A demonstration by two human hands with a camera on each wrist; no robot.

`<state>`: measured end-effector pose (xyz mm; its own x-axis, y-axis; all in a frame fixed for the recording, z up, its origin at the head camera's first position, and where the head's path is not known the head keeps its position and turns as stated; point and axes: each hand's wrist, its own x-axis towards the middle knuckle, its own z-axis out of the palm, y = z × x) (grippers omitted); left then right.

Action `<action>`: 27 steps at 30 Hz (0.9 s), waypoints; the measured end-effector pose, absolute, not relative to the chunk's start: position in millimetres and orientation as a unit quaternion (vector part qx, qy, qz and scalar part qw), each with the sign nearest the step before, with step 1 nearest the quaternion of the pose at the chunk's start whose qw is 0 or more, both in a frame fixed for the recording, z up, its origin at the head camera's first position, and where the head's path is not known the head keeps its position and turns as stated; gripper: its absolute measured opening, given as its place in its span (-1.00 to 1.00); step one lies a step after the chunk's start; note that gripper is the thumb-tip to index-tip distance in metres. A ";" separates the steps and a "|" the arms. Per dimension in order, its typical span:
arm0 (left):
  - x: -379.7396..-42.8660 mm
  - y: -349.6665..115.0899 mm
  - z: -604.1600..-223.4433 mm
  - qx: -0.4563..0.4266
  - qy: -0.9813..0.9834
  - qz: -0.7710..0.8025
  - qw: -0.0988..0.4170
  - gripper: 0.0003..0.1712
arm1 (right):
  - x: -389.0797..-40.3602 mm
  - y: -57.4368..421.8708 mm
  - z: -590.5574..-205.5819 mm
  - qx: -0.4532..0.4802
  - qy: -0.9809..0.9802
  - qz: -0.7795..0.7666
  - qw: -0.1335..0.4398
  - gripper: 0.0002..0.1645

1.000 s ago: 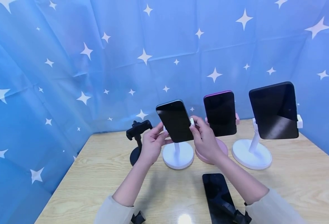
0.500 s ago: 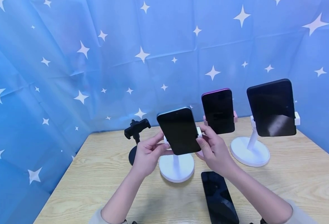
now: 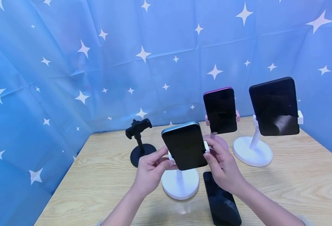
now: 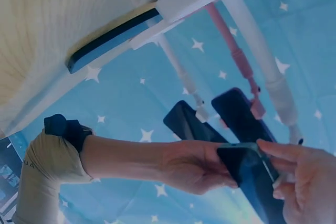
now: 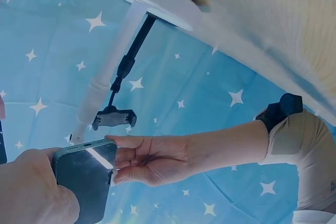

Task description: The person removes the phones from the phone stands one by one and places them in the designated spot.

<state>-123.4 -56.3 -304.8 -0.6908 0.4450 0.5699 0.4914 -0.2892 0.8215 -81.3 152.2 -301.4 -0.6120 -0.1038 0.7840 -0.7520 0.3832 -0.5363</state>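
Note:
A phone with a light-blue edge sits tilted back in the clamp of a white phone stand. My left hand pinches the clamp's left end between thumb and fingers. On the other side, my right hand pinches the white right end of the same clamp. Both hands also flank the phone in the left wrist view. The stand's stem and round base appear upside down in the right wrist view. The back of the clamp is hidden behind the phone.
A black stand with a bare clamp is at the back left. Behind to the right, a pink stand holds a magenta-edged phone, and another white stand carries a tablet-like device. A black phone lies flat in front.
Both hands have brought the white stand with its phone nearer and slightly right. The phone's screen now leans further back. The other stands and the flat phone have stayed put.

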 end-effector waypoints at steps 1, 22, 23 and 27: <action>-122.7 -56.1 -305.9 -0.397 -0.593 -0.700 0.018 -0.51 | -80.6 152.7 -303.1 0.285 -0.756 0.482 0.339 -0.66; -117.2 -58.0 -308.7 -0.415 -0.609 -0.675 0.012 -0.50 | -78.5 156.6 -312.7 0.328 -0.712 0.524 0.334 -0.64; -118.6 -58.5 -308.4 -0.427 -0.604 -0.673 0.013 -0.51 | -77.8 156.6 -312.1 0.326 -0.713 0.524 0.332 -0.63; -126.7 -62.5 -307.4 -0.475 -0.591 -0.651 0.027 -0.51 | -72.4 156.6 -307.3 0.306 -0.732 0.521 0.315 -0.61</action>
